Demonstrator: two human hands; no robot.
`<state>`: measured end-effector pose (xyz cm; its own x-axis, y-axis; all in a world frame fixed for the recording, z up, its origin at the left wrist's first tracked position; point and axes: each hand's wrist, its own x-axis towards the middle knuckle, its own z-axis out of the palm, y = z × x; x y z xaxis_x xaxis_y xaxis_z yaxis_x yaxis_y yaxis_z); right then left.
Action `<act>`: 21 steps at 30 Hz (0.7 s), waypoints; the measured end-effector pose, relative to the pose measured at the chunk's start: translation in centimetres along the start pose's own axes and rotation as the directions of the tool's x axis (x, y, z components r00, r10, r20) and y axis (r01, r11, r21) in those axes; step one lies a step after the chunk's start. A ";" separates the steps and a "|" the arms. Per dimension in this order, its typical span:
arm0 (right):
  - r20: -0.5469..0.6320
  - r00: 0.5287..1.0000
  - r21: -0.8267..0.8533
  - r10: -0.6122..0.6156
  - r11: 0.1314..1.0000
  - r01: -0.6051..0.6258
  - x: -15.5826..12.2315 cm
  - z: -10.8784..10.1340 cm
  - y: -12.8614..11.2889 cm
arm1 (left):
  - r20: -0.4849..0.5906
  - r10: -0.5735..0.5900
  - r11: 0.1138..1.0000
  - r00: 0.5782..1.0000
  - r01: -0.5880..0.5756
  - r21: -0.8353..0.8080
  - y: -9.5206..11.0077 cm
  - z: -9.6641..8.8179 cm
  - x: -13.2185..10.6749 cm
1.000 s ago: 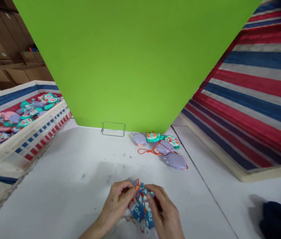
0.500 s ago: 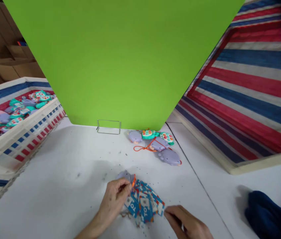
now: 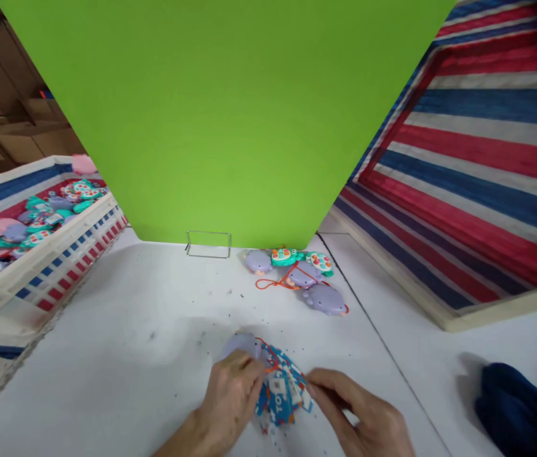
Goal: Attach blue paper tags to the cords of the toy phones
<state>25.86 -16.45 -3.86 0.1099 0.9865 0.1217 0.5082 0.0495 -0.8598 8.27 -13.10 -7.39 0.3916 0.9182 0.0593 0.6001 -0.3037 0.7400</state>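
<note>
My left hand is closed in a pinch beside a purple animal-shaped toy. An orange-red cord curves from the toy round to its fingertips. Under and right of those fingers lies a fanned pile of blue, white and orange printed cards. At the pile's right edge my right hand pinches thumb and forefinger together; whatever sits between them is too small to tell.
Behind the hands lie several purple and turtle-shaped toys with orange cords. A green panel stands beyond, a wire stand at its foot. Left is a white crate of toys; right, a striped lined crate. Dark blue cloth lies right.
My left hand has moved slightly right and turned over the cards, the cord now looping above them. My right hand has risen a little toward the pile's edge.
</note>
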 end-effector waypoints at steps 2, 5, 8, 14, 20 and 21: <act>0.037 0.996 0.150 0.077 0.985 -0.082 0.8 1.4 -0.1 | -0.002 0.002 0.997 1.000 -0.002 -0.075 0.7 0.0 0.1; 0.143 0.975 0.438 0.172 0.872 -0.218 1.6 3.4 -0.2 | 0.000 -0.159 0.917 0.987 0.148 -0.370 1.5 -0.3 0.6; 0.174 0.955 0.621 0.239 0.726 -0.295 1.8 4.3 0.0 | 0.127 -0.284 0.669 0.950 0.291 -0.684 1.8 -0.5 0.9; 0.305 0.904 0.684 0.298 0.592 -0.426 1.3 4.8 1.2 | 0.197 -0.341 0.518 0.919 0.359 -0.777 2.1 -0.6 0.7; 0.368 0.894 0.731 0.254 0.516 -0.447 1.2 5.4 1.4 | 0.196 -0.334 0.486 0.922 0.346 -0.802 2.1 -0.6 0.8; 0.372 0.896 0.739 0.243 0.506 -0.445 1.1 5.5 1.3 | 0.198 -0.334 0.467 0.921 0.345 -0.814 2.0 -0.5 0.8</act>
<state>21.99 -14.40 -7.58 -0.0958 0.9538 -0.2847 -0.4231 -0.2979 -0.8557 9.43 -12.83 -5.52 0.2984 0.8972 -0.3255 -0.1524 0.3814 0.9118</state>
